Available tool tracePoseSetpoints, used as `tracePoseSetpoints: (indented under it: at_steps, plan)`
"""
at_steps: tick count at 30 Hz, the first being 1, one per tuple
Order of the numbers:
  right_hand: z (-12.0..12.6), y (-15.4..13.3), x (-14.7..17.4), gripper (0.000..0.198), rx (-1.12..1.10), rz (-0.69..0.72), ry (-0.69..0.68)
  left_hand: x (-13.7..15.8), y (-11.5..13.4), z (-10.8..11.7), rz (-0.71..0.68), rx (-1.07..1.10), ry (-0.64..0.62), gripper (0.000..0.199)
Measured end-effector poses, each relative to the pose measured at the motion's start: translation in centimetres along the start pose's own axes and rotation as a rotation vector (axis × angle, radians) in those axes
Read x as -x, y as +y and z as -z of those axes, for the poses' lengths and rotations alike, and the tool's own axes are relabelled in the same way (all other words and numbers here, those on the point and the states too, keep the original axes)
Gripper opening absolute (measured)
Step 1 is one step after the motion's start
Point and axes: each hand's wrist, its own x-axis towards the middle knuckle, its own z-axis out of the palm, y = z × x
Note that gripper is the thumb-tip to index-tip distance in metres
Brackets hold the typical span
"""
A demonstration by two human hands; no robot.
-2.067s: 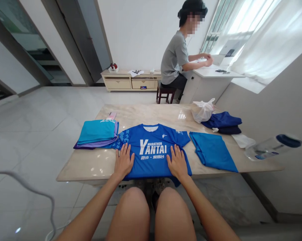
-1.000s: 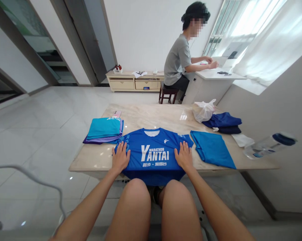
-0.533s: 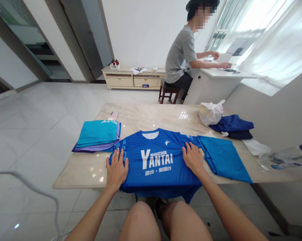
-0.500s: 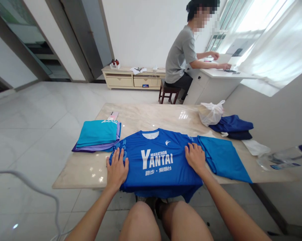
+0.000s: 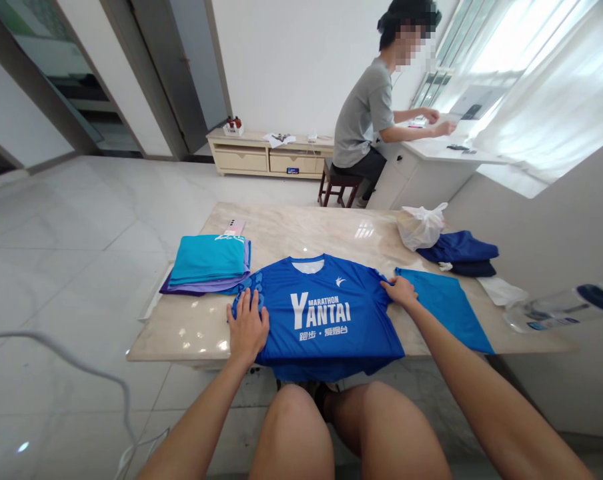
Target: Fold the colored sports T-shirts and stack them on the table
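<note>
A blue T-shirt with white "Marathon Yantai" lettering lies front up on the marble-look table, its lower part hanging over the near edge. My left hand rests flat on its patterned left sleeve, fingers spread. At the other side my right hand pinches the edge of the right sleeve, fingers closed on the cloth. Just beyond that hand lies a lighter blue folded garment. To the left sits a stack of folded shirts, turquoise on top with purple beneath.
On the table are a pink phone, a white plastic bag, dark blue cloth and a clear bottle. A person sits at a white desk beyond. A grey cable curves at the left.
My right hand has moved outward from the shirt's chest to its right sleeve and closed on it. That sleeve is drawn in, off the lighter blue garment. The left hand still lies flat.
</note>
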Motion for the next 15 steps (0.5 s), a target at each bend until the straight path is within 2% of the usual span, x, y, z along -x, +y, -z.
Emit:
tracePoseSetpoints:
  at_steps: [5,8,10,13,15]
  plan:
    - [1.4,-0.6,1.3,0.025,0.001,0.147,0.12,0.0,0.0,0.0,-0.019,0.022,0.01,0.062]
    - [2.8,-2.6,3.4,0.025,0.097,0.274,0.173,0.1,0.0,-0.1,-0.024,0.037,0.026,0.063]
    - [3.7,-4.6,5.6,0.025,0.1,0.425,0.188,0.1,0.0,-0.1,-0.022,0.04,0.028,0.063]
    - [4.6,-7.8,9.1,0.03,-0.111,0.695,0.108,0.1,0.1,0.0,-0.016,0.035,0.017,0.062]
    - [4.5,-9.2,11.0,0.035,-0.307,0.78,0.028,0.1,0.1,0.1,-0.015,0.031,0.01,0.062]
